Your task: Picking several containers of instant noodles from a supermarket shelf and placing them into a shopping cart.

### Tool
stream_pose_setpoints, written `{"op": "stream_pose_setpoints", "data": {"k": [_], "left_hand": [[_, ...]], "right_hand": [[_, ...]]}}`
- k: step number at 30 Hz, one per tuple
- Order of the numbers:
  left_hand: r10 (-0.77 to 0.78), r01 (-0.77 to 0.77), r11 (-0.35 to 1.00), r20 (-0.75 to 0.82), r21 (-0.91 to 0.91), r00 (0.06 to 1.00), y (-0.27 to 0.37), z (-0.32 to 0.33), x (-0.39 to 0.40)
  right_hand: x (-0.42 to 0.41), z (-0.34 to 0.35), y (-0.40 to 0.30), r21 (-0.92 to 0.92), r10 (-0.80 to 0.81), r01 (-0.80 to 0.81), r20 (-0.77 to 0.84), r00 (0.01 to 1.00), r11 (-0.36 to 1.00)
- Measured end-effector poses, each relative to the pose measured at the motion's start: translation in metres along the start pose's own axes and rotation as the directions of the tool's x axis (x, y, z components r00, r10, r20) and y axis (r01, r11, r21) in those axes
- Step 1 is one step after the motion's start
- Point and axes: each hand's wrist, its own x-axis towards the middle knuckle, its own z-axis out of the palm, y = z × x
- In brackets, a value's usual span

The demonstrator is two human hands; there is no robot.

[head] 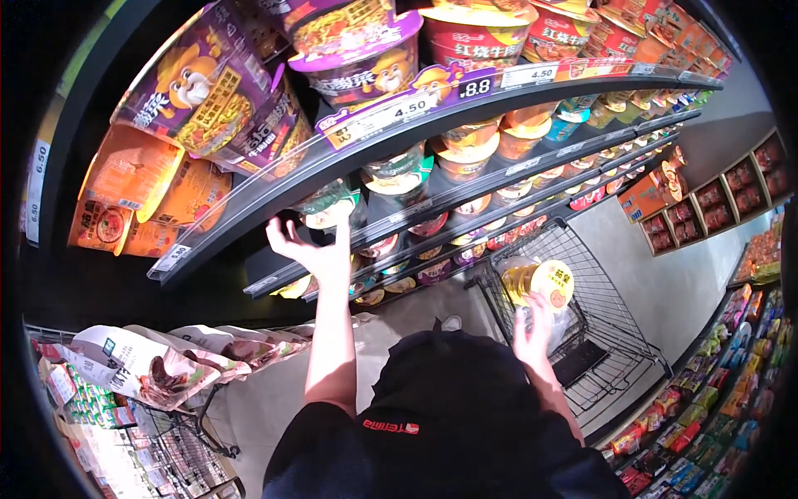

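My left hand (308, 249) reaches up to a shelf, fingers spread and curved just below a green instant noodle cup (324, 203) with a pale lid; whether the fingertips touch it I cannot tell. My right hand (535, 327) is at a yellow-lidded instant noodle cup (552, 285), its fingers against the lid's lower edge, above a wire shopping cart (598, 280). Beside that cup is clear plastic wrap with yellow items in it. Large purple noodle tubs (193, 87) stand on the upper shelf, over orange ones (134, 174).
Shelf edges with price tags (530, 75) curve above my hands. A second wire cart or rack (181, 436) at lower left stands near white snack bags (143, 368). Packaged goods (692, 411) line the right side, and a compartment display (717, 206) stands at the far right.
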Motion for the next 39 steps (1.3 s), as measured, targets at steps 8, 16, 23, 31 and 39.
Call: {"op": "stream_pose_setpoints", "data": {"k": [8,16,23,31,39], "left_hand": [[-0.242,0.262,0.952,0.137,-0.158,0.96,0.002,0.022,0.031],[-0.232,0.232,0.972,0.009,-0.033,0.973,0.006,0.014,0.027],[0.221,-0.159,0.878,-0.089,0.451,0.971,0.05,-0.022,-0.062],[0.496,-0.171,0.774,0.416,-0.609,0.762,0.092,0.011,-0.081],[0.478,0.284,0.501,0.535,-0.817,0.697,0.144,0.029,-0.147]], "right_hand": [[0.008,0.041,-0.01,0.218,-0.28,0.252,0.109,0.954,0.943],[-0.009,0.048,0.007,0.234,-0.169,0.132,0.148,0.974,0.963],[0.001,0.023,0.006,0.386,-0.019,-0.097,0.286,0.958,0.917],[0.063,-0.027,-0.061,0.938,0.004,-0.322,0.324,0.946,0.13],[0.032,-0.052,-0.062,0.982,0.309,-0.167,0.185,0.933,-0.084]]}}
